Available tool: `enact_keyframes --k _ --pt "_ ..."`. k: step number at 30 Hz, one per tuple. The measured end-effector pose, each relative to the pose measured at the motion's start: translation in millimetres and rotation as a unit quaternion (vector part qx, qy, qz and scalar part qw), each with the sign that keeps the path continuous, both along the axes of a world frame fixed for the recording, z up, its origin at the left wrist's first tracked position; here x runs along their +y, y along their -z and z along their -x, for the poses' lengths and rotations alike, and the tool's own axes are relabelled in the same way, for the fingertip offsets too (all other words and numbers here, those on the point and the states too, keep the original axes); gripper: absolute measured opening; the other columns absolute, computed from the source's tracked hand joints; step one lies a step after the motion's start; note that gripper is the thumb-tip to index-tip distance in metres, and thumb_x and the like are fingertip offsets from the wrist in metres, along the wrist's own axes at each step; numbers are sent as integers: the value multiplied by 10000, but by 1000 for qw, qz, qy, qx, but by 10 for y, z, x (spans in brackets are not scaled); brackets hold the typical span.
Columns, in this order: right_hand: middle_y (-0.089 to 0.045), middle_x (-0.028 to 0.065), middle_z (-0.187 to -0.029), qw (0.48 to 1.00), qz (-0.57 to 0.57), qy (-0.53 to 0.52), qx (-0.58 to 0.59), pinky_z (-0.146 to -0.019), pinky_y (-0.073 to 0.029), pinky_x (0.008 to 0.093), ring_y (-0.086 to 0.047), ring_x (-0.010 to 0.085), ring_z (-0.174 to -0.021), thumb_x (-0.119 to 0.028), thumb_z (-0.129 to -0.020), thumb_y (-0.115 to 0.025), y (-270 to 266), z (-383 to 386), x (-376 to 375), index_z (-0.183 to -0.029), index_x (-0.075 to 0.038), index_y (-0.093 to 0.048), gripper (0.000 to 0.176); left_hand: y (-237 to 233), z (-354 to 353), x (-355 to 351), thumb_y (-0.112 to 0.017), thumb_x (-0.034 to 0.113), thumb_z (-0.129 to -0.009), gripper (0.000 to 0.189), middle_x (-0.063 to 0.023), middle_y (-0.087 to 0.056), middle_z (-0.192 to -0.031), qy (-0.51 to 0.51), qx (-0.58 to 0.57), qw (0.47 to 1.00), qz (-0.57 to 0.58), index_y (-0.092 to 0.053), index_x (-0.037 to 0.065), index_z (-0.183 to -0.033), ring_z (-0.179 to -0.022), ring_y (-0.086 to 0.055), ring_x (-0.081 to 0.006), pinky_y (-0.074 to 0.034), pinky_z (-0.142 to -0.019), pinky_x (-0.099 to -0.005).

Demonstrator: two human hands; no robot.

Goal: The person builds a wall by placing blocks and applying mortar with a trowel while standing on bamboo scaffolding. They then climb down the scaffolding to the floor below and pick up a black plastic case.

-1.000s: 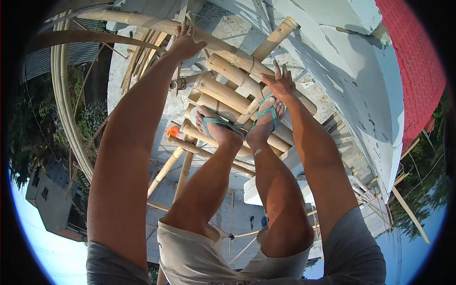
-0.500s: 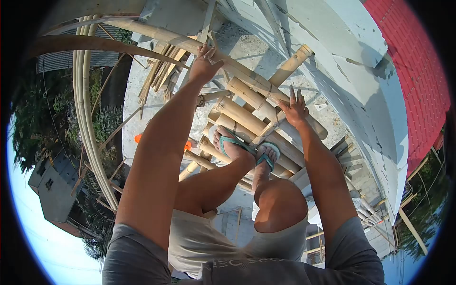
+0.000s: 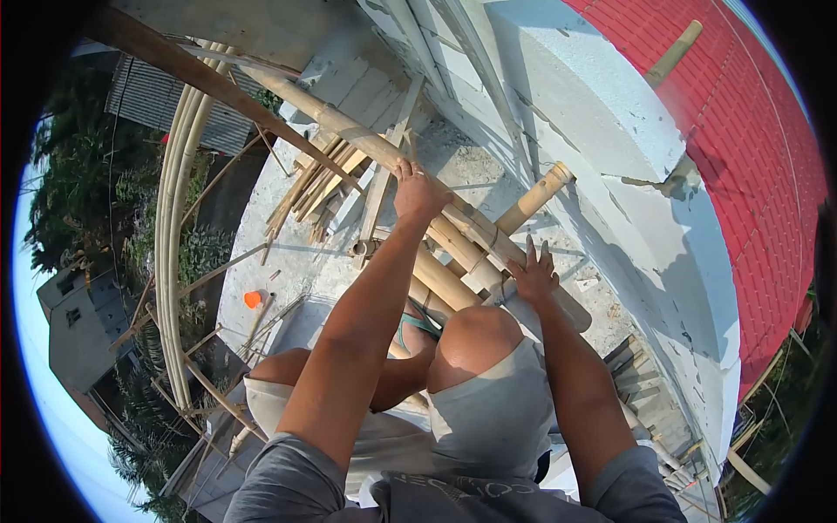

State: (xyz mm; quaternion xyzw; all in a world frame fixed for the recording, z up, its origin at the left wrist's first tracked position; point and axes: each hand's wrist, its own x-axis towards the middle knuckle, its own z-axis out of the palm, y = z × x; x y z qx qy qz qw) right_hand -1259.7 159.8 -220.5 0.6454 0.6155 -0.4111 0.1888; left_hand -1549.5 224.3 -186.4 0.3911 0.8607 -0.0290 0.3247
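A long, thick bamboo pole (image 3: pixel 344 126) slants from upper left to lower right in front of me. My left hand (image 3: pixel 422 193) is on it at mid-length, its fingers bent over the top. Farther down the same pole lies my right hand (image 3: pixel 534 279), fingers stretched out and spread against it. Shorter bamboo poles (image 3: pixel 442 277) lie side by side beneath as a platform, and another bamboo piece (image 3: pixel 536 199) crosses under the long pole. My knees are bent above the platform; a green-strapped sandal (image 3: pixel 420 324) shows partly behind my left forearm.
A grey block wall (image 3: pixel 602 209) rises on the right beside a red tiled roof (image 3: pixel 732 131). Wooden strips (image 3: pixel 323 179) are stacked on the concrete floor below, near an orange cup-like object (image 3: pixel 253 299). A dark wooden pole (image 3: pixel 218 85) and tall bent bamboo poles (image 3: pixel 174 235) stand left.
My left hand has come down along the pole, closer to my right hand, and its fingers have bent over it. My knees have risen into view as my body lowered.
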Motion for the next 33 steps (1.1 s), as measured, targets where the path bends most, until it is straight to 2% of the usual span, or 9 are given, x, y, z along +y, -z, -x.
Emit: enact_keyframes --k 4,9,16,18,20,23,26,30,33 --pt "-114 114 -1582 999 39 -20 -25 -1057 -150 654 -110 366 -1440 -712 -823 -489 -41 2 44 -1481 -312 -296 794 66 -132 -71 -846 423 -608 1224 -271 -59 -1548 -1 8 999 -47 -138 -101 -1456 -1453 -101 -354 -249 -1160 -336" --pt "-255 85 -1534 998 -54 -16 0 -1042 -182 667 -164 354 -1424 -736 -836 -439 -92 49 -53 -1413 -318 -412 713 177 -97 -120 -865 480 -561 1305 -293 -16 -1541 29 9 999 -38 -121 -125 -1447 -1451 -61 -380 -183 -1180 -345" --pt "-252 84 -1536 1000 10 24 1 -1082 -125 659 -127 350 -1442 -652 -880 -455 -278 103 39 -1442 -294 -382 671 325 136 -149 -876 512 -514 1365 -331 -40 -1524 110 -11 993 -51 -112 -132 -1444 -1436 -55 -436 -174 -1176 -419" --pt "-418 91 -1413 996 -53 47 44 -1076 -154 648 -282 327 -1370 -588 -872 -522 -325 104 -10 -1396 -261 -450 622 428 218 -143 -872 497 -515 1341 -338 -72 -1515 125 3 991 -50 -132 -124 -1445 -1429 -88 -443 -184 -1173 -435" --pt "-566 85 -1188 990 -110 66 54 -1024 -249 606 -460 267 -1210 -556 -864 -545 -282 96 -87 -1318 -239 -532 554 507 322 -123 -861 463 -543 1257 -343 -131 -1496 142 12 989 -34 -194 -120 -1435 -1412 -153 -445 -237 -1155 -435" --pt "-557 86 -1125 986 -124 43 98 -970 -319 480 -494 245 -1147 -553 -829 -577 -215 -34 -91 -1234 -224 -582 522 309 172 -87 -878 425 -561 1201 -313 -352 -1418 109 -32 993 -32 -243 -103 -1432 -1202 -522 -385 -494 -966 -422" --pt "-558 94 -1098 980 -150 7 133 -990 -306 504 -486 254 -1156 -571 -821 -582 322 66 -157 -1219 -284 -600 491 615 297 -104 -887 473 -545 1217 -292 -450 -1356 137 65 988 -7 -270 -91 -1429 -1124 -582 -373 -537 -886 -451" --pt "-563 93 -1074 972 -172 41 153 -1015 -283 549 -489 254 -1145 -563 -811 -595 154 24 -223 -1224 -300 -591 490 817 1034 39 -887 442 -573 1165 -271 -449 -1367 186 157 970 7 -290 -86 -1423 -1137 -573 -372 -533 -889 -433" --pt "-553 100 -1079 951 -269 25 148 -1029 -247 590 -490 255 -1120 -554 -789 -617 230 49 -247 -1248 -284 -567 535 1229 933 165 -891 412 -590 1124 -258 -439 -1382 208 150 966 28 -312 -82 -1417 -1167 -554 -361 -521 -905 -418"
